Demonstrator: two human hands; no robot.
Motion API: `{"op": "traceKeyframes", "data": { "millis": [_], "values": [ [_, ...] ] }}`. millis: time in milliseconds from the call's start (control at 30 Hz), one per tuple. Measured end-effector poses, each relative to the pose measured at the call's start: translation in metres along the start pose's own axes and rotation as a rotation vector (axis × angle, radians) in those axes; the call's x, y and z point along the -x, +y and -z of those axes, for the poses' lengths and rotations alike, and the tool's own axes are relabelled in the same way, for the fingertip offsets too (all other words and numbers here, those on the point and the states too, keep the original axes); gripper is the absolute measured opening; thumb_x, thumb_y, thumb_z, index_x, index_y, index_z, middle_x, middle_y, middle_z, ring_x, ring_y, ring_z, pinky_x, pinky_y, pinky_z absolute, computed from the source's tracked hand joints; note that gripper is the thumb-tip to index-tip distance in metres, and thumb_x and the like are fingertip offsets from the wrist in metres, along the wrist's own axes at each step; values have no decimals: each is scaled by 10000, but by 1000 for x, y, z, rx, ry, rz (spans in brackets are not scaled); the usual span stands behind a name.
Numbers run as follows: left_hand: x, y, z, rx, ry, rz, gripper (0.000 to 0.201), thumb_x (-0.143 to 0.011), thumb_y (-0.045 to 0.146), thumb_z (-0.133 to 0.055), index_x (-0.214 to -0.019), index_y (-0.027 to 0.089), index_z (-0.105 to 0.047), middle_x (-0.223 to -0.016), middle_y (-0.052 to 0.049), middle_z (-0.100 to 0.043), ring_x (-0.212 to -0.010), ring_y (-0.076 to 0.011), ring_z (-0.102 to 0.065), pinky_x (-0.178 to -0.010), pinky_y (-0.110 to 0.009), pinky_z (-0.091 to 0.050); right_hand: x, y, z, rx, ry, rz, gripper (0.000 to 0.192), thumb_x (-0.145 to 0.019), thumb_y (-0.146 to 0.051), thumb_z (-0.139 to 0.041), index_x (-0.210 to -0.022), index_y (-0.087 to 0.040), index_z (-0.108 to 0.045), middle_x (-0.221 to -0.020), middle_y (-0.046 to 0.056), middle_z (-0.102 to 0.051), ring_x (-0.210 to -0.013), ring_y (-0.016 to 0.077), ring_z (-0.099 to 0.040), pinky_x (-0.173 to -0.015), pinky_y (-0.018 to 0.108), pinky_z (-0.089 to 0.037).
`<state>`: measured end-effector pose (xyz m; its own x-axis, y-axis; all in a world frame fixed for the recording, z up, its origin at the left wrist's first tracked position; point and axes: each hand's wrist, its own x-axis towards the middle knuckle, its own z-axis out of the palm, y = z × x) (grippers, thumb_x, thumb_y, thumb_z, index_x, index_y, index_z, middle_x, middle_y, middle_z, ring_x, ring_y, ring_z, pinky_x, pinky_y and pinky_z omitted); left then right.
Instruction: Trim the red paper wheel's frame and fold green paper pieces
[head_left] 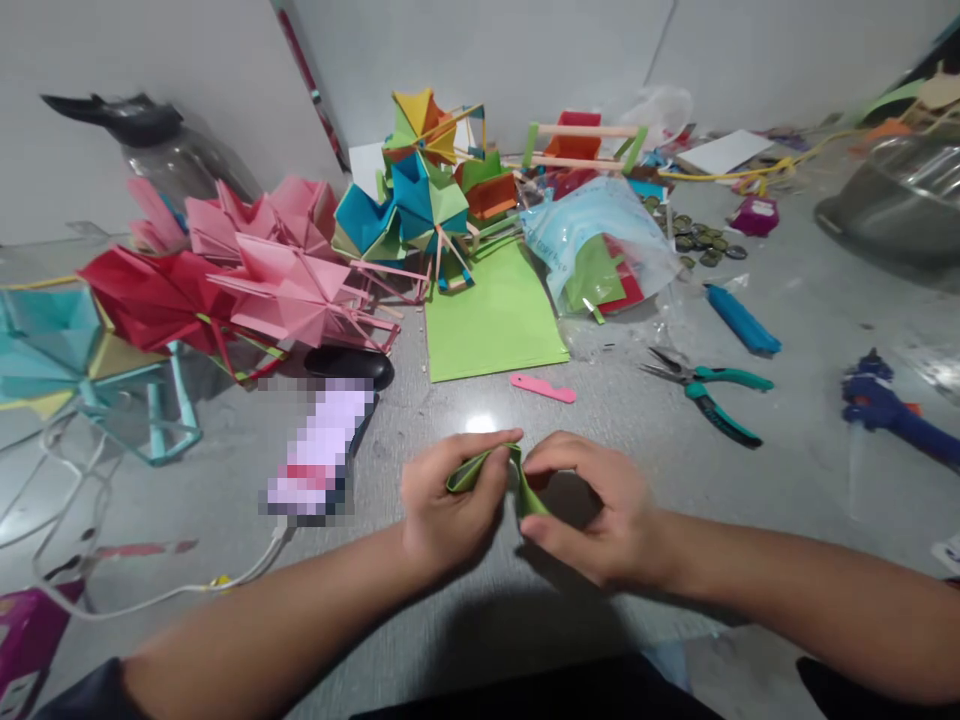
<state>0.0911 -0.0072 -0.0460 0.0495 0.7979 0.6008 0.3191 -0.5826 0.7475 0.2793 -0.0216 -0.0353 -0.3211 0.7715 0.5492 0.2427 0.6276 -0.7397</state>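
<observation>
Green folded paper strip [491, 470], pinched at both ends, sits low at centre frame over the grey tabletop [787, 470] as I watch through the head camera. Working left to right: two teal paper-and-stick models [67, 350] stand at the far left edge, then one red paper model [150, 290] and a cluster of pink paper models [277, 260] whose number I cannot count cleanly. One phone with a blurred screen [319, 450] lies just left of the hands.

My left hand [450, 505] is curled, thumb and fingers pressed together on the strip's left end. My right hand [592, 505] is likewise closed, pinching the right end, and the two hands nearly touch. The strip's long axis runs roughly left to right, bent upward in the middle so that the fold points away from me.

Beyond the hands lie one flat light-green paper sheet [491, 320], one small pink paper piece [543, 388] and one multicoloured paper wheel model [420, 190]. Further right are one clear plastic bag of coloured paper [600, 240], one pair of teal-handled pliers [709, 395], one blue paper roll [741, 320] and one blue-handled tool [896, 410].
</observation>
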Motion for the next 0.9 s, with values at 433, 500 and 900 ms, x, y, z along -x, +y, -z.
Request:
{"op": "traceKeyframes", "data": {
  "millis": [433,500,900],
  "values": [
    [5,2,-3,195,-54,-183,191,-965,70,-750,-1087,213,-786,-1075,-64,-866,-929,-174,-843,-818,-297,-713,2,16,3,-87,102,52,122,-1061,-299,-722,-1174,-253,-730,-868,15,-734,-731,162,-695,-673,300,-612],
    [5,3,-2,182,-73,-190,165,-972,93,-757,-1085,212,-778,-1104,-75,-841,-970,-183,-827,-840,-317,-709,2,15,2,-92,112,85,110,-1061,-319,-724,-1151,-258,-743,-894,29,-741,-772,175,-701,-693,317,-611],
    [16,-5,-8,259,-109,-137,149,-1105,360,-636,-1114,220,-684,-1306,-128,-662,-1056,-215,-744,-950,-441,-681,5,11,-3,-224,135,-38,80,-1042,-353,-766,-1036,-277,-792,-919,38,-804,-876,204,-771,-795,355,-643]
  ]
}}
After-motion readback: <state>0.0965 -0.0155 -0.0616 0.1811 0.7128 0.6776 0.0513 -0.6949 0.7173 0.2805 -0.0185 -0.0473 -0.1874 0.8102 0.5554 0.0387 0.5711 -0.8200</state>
